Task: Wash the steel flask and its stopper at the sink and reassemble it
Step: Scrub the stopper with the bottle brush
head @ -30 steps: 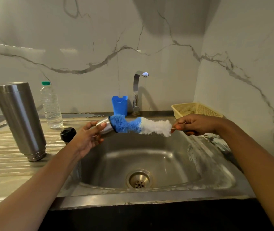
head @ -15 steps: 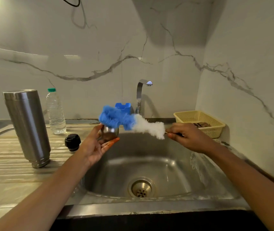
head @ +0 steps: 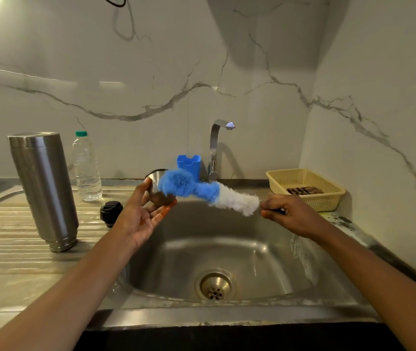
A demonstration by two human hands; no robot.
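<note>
Over the stainless sink (head: 227, 252), our left hand (head: 140, 216) grips a small round steel cup (head: 157, 192) as our right hand (head: 286, 214) pinches the fluffy blue-and-white brush (head: 198, 192), best twisted well inside it; the tall steel flask (head: 45, 188) stands inverted at left near its black stopper (head: 111, 211).

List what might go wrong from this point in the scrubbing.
1. The left hand holds the steel cup by thumb and fingertips over the sink; a hard push of the brush may knock it loose.
2. The flask stands on its narrow mouth on the ribbed drainboard; a bump might topple it toward the stopper.
</note>
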